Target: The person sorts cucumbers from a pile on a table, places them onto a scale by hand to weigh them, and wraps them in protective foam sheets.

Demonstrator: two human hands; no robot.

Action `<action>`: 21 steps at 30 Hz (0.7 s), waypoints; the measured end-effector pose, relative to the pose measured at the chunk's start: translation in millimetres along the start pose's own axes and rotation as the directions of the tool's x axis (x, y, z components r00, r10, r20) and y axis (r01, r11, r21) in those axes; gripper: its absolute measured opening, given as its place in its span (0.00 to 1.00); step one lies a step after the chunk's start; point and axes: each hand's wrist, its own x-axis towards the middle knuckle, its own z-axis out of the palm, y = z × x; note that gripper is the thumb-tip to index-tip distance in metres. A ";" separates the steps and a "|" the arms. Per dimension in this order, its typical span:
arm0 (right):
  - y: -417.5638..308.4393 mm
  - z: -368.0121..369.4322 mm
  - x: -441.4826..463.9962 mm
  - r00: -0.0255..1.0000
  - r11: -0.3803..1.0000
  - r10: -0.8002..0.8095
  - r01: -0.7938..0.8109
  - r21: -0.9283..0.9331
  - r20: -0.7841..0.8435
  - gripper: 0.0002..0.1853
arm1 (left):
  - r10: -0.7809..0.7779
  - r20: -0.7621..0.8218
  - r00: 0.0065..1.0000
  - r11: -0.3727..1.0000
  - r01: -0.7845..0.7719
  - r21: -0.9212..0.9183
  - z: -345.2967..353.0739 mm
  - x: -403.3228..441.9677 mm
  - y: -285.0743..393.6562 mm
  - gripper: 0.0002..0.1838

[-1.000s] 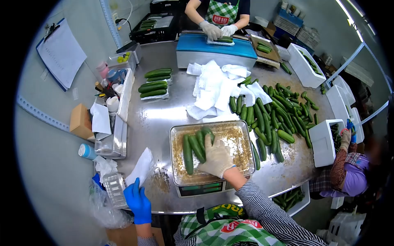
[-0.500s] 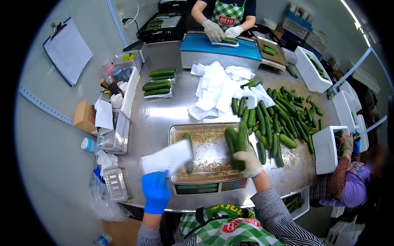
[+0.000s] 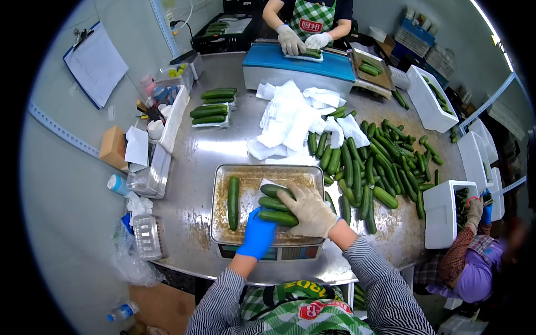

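Over the metal tray of a scale (image 3: pixel 219 184), three cucumbers (image 3: pixel 272 203) lie side by side against a white pad (image 3: pixel 267 182) that shows at their far edge. My left hand (image 3: pixel 258 233), in a blue glove, closes on their near left ends. My right hand (image 3: pixel 310 211), in a pale knit glove, grips their right ends from above. A single cucumber (image 3: pixel 233 202) rests on the tray's left side. How much of the pad lies under the bunch is hidden.
White pads (image 3: pixel 290 117) lie heaped beyond the tray, with a large cucumber pile (image 3: pixel 391 162) to the right. Padded cucumber packs (image 3: pixel 209 114) sit back left. A co-worker's gloved hands (image 3: pixel 296 42) hold cucumbers at a blue-topped machine (image 3: pixel 257 58). Foam boxes (image 3: pixel 438 215) line the right.
The cucumbers in my right hand have moved left and turned from upright to sideways, meeting the white pad from my left hand. Both hands are now together over the tray.
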 end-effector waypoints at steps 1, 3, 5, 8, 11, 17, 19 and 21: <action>6.6 -7.8 3.2 0.999 0.994 0.030 -0.027 0.102 -0.025 0.51 | 0.032 -0.038 0.999 0.999 -0.030 0.037 -3.3 4.7 -2.4 0.19; 24.5 -5.0 3.5 0.976 0.906 0.201 -0.220 0.361 0.089 0.47 | 0.087 -0.078 0.993 0.993 -0.080 0.092 -4.4 -3.5 -0.3 0.20; 33.7 -3.8 9.1 0.946 0.900 0.269 -0.314 0.300 0.183 0.36 | 0.082 -0.095 0.992 0.995 -0.077 0.062 -0.8 -4.6 -3.0 0.21; 36.7 -8.2 20.2 0.910 0.899 0.282 -0.361 0.247 0.304 0.29 | 0.057 -0.120 0.991 0.998 -0.054 0.029 5.9 -5.5 -1.7 0.20; 49.8 -9.7 32.1 0.896 0.854 0.259 -0.387 0.348 0.361 0.32 | 0.048 -0.137 0.989 0.998 -0.044 0.036 7.8 -5.8 -3.7 0.19; 46.7 -5.9 42.3 0.883 0.908 0.284 -0.373 0.191 0.373 0.34 | 0.033 -0.136 0.990 0.999 -0.033 0.000 5.2 -6.4 -1.1 0.19; 41.4 -15.5 38.4 0.928 0.950 0.276 -0.303 0.077 0.249 0.31 | 0.062 -0.151 0.987 0.998 -0.058 0.030 6.2 -6.1 -2.8 0.19; 49.7 -6.2 32.9 0.981 0.978 0.188 -0.192 0.086 0.051 0.25 | 0.041 -0.146 0.988 0.999 -0.042 -0.005 8.2 -6.4 -3.2 0.18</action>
